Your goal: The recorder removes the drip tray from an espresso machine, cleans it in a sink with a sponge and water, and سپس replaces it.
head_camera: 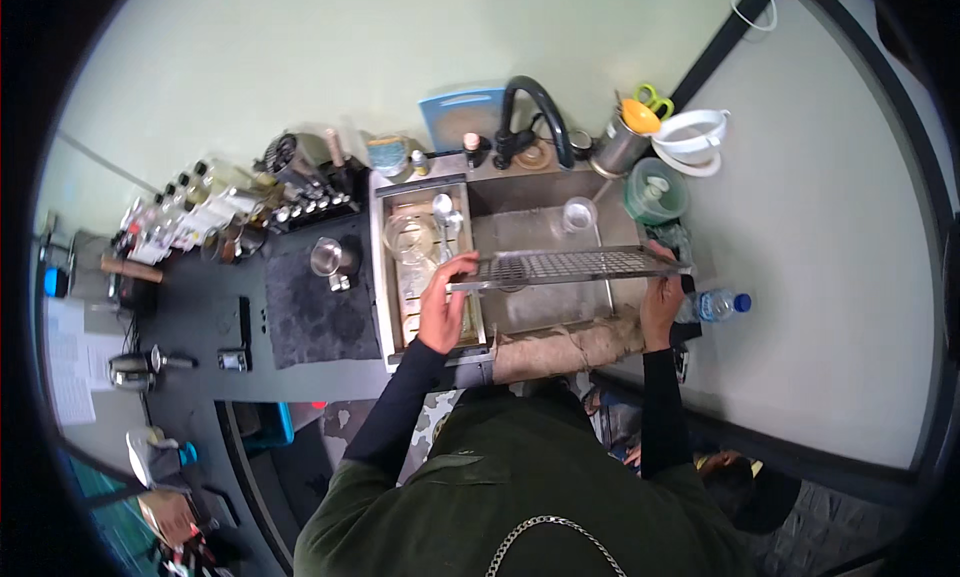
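Observation:
A flat metal grate (574,265) spans the sink, held level between my two hands. My left hand (444,307) grips its left end, thumb below and fingers over the edge. At the right end, my right hand (662,301) holds the other short side. Beneath the grate lies the steel sink basin (540,307), with a clear cup (579,215) near its back. Left of the basin, a drain tray (380,277) holds a glass bowl (409,239) and metal spoons (442,206). A beige cloth (570,350) drapes over the sink's front edge.
A black faucet (536,89) rises behind the basin. Along the right side stand a utensil holder (619,146), a green container (655,191) and a plastic bottle (720,305). A metal pitcher (328,256) rests on the dark mat (315,314) to the left. Another person (731,483) is behind, lower right.

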Tool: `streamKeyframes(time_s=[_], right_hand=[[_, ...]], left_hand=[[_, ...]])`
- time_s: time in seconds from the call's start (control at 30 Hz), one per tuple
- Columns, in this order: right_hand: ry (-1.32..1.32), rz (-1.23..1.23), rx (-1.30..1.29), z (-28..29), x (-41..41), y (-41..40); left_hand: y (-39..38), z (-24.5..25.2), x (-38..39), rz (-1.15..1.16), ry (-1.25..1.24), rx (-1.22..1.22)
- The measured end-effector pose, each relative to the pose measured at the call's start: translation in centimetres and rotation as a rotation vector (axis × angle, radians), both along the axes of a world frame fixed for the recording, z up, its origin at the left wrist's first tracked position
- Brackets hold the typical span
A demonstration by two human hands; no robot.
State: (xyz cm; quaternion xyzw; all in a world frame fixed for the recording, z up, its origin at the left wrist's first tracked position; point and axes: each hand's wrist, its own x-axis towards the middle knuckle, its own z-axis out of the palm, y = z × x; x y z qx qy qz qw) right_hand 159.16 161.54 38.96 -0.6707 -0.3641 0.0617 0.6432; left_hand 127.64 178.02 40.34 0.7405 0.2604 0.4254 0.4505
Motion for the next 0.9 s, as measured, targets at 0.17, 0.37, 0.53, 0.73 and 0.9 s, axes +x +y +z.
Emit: streamKeyframes(time_s=[0.17, 0.37, 0.53, 0.73, 0.9], right_hand=[[-0.125, -0.022, -0.503, -3.7, 2.0, -1.1], [-0.244, 0.029, -0.037, -0.7, -0.5, -1.3], [-0.018, 0.175, -0.05, -4.7, 1.1, -2.0], [-0.037, 0.338, -0.225, -7.0, -1.5, -0.8], [0.281, 0.827, -0.289, -6.0, -10.4, -0.2]], left_hand=[[-0.3, -4.4, 0.7, 0.12, 0.282, -0.039], [-3.7, -0.9, -0.6, 0.288, 0.06, 0.069], [-7.9, -0.7, -1.1, 0.399, 0.033, 0.242], [-11.9, 1.4, -5.4, 0.604, 0.178, -0.039], [-23.2, 12.4, -14.5, 0.841, 0.205, -0.205]])
